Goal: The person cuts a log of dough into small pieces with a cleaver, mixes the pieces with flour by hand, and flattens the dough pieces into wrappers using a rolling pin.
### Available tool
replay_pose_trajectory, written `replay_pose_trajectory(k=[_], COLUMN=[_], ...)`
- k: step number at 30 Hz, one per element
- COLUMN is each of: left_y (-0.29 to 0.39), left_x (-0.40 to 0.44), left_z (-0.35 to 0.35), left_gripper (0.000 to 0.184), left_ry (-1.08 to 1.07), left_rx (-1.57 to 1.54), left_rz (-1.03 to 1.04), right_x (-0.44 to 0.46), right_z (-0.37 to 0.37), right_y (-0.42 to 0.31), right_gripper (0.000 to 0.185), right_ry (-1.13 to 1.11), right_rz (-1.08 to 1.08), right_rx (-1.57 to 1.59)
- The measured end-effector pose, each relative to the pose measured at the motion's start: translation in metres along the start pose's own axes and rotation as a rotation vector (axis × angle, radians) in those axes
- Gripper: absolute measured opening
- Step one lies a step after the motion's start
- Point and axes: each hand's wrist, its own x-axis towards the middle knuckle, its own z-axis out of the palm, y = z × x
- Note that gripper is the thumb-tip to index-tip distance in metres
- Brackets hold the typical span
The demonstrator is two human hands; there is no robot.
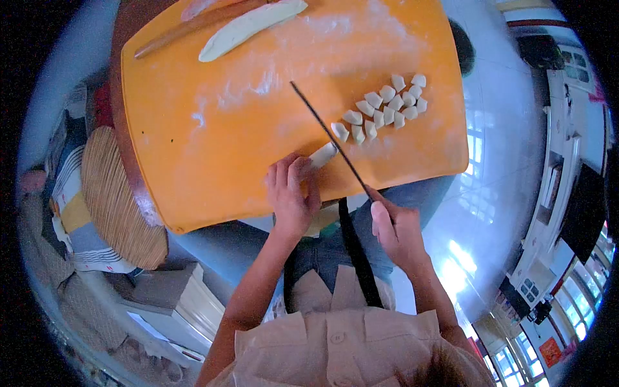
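My left hand point(291, 193) is closed round a short roll of dough point(322, 155) near the front edge of the orange cutting board point(245, 148). In my right hand point(394, 226) is the handle of a knife point(330, 135), seen edge-on as a thin dark line pointing up and left. Its blade stands right beside the roll's right end; whether it touches the dough I cannot tell. Several small cut dough pieces point(387, 94) lie in loose rows to the right of the blade. Most of the roll is hidden by my left fingers.
At the board's far side lies a long, thick strip of dough point(251, 29), with a wooden rolling pin point(187, 32) behind it. White flour is smeared over the board. A round woven mat point(116, 200) sits to the left, below the board's edge.
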Motion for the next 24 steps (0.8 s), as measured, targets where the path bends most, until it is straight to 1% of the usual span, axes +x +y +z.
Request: replay_pose_trajectory(k=[2,6,9,11,12,15,18,21,24], left_y=[-0.001,0.003,0.004,0.005,0.005,0.003,-0.004,-0.011,-0.013], left_x=[-0.005,-0.008,-0.004,-0.004,-0.003,-0.004,-0.006,-0.006,0.001], left_z=[0.005,0.005,0.002,0.001,0.001,0.003,0.006,0.002,0.0], left_gripper=[0.034,0.034,0.034,0.033,0.033,0.033,0.032,0.032,0.033], left_ry=[0.037,0.075,0.063,0.003,0.006,0.027,0.056,0.048,0.075], left_rx=[-0.049,-0.049,-0.043,-0.031,-0.032,-0.048,-0.042,0.034,0.057], left_rz=[0.029,0.07,0.074,0.03,0.028,0.014,0.012,0.018,-0.035], right_x=[-0.017,-0.024,-0.018,-0.016,-0.014,-0.002,0.009,0.015,0.007], right_z=[0.0,0.009,0.009,0.008,0.008,0.01,0.014,0.004,0.004], right_y=[-0.011,-0.004,-0.005,-0.007,-0.008,-0.007,0.002,0.009,0.006], right_gripper=[0.041,0.045,0.046,0.04,0.038,0.038,0.045,0.042,0.04], right_ry=[0.01,0.019,0.017,0.024,0.027,-0.007,0.02,-0.047,-0.003], right_rz=[-0.067,-0.127,-0.115,-0.092,-0.079,-0.047,-0.096,0.056,0.043], right_rx=[-0.034,-0.02,-0.071,-0.075,-0.078,-0.118,-0.092,0.057,0.045])
